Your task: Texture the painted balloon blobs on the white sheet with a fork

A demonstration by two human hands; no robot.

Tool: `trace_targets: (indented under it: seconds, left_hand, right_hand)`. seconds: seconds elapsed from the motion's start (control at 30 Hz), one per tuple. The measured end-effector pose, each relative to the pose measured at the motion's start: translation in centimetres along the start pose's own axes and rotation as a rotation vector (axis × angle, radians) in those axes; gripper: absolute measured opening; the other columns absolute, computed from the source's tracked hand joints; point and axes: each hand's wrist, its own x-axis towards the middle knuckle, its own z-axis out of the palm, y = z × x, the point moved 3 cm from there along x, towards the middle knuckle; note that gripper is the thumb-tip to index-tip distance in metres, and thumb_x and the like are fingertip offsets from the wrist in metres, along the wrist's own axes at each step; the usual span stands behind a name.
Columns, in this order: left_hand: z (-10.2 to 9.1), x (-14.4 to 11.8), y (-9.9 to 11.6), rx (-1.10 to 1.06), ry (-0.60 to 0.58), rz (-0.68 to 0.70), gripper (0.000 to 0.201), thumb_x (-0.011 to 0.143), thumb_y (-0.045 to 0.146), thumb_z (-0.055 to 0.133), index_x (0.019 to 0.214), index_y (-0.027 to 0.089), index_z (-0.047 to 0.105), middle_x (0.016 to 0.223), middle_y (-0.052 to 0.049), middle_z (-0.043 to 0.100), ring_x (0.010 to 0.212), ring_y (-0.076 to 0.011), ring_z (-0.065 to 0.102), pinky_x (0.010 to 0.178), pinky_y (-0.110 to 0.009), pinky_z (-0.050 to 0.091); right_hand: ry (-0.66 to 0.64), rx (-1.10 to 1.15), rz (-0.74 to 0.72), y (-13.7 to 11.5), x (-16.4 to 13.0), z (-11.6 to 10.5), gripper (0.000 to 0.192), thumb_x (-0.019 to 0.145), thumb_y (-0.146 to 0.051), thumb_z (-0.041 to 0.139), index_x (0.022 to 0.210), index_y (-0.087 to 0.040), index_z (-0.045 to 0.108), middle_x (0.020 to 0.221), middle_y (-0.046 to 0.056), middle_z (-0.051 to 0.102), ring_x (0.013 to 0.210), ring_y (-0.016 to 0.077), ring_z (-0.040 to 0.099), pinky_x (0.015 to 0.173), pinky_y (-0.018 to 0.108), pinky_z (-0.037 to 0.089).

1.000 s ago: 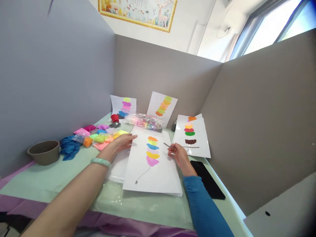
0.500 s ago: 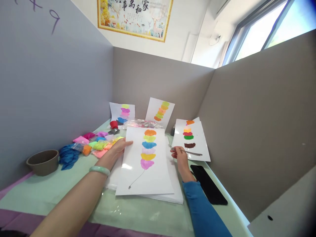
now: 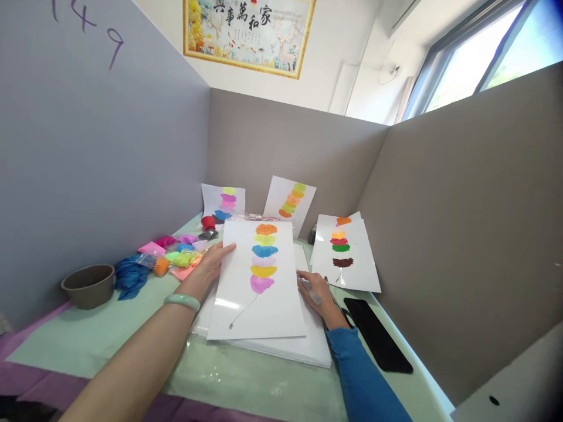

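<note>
My left hand (image 3: 215,261) grips the left edge of a white paper sheet (image 3: 237,264), its thumb on the front. The sheet bears a column of painted blobs, from orange at the top to pink at the bottom, with a thin drawn line trailing to a small dark mark. It is raised at a tilt over a stack of white paper (image 3: 303,346). By the sheet's right edge is my right hand (image 3: 315,293), fingers partly curled, fingertips at or very near the edge. A metal fork (image 3: 326,280) appears to be in this hand, mostly hidden.
Painted sheets lean at the back, including one sheet (image 3: 367,258) at the right. Colourful clay-like packets (image 3: 187,258), a blue cloth-like bundle (image 3: 132,276) and a brown pot (image 3: 90,287) lie left. A black phone-like slab (image 3: 378,334) lies right. Grey partitions (image 3: 299,146) enclose the table.
My right hand has moved toward the sheet's right edge, and the fork that stuck out plainly is now mostly hidden. My left hand keeps its hold, and the camera view has shifted slightly.
</note>
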Motion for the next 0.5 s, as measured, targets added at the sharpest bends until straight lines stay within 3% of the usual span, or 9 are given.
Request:
trace_targets:
  seconds: [0.3,0.5]
  left_hand:
    - [-0.2,0.4,-0.3,-0.014,0.044,-0.035,0.033,0.067,0.017,0.077,0.097,0.013,0.062,0.082,-0.011,0.074,0.073,-0.0271,0.072,0.072,-0.039,0.059]
    - [-0.3,0.4,-0.5,-0.006,0.031,-0.043,0.035,0.068,0.019,0.077,0.098,0.013,0.062,0.085,-0.011,0.073,0.071,-0.0264,0.071,0.069,-0.039,0.06]
  right_hand:
    - [0.026,0.012,-0.052,0.7,0.2,1.0,0.043,0.079,-0.008,0.043,0.108,-0.023,0.071,0.111,0.005,0.07,0.102,0.0221,0.058,0.094,0.036,0.042]
    - [0.18,0.245,0.035,-0.3,0.2,-0.6,0.032,0.086,-0.028,0.044,0.098,-0.02,0.073,0.102,0.008,0.071,0.099,0.0228,0.059,0.092,0.036,0.042]
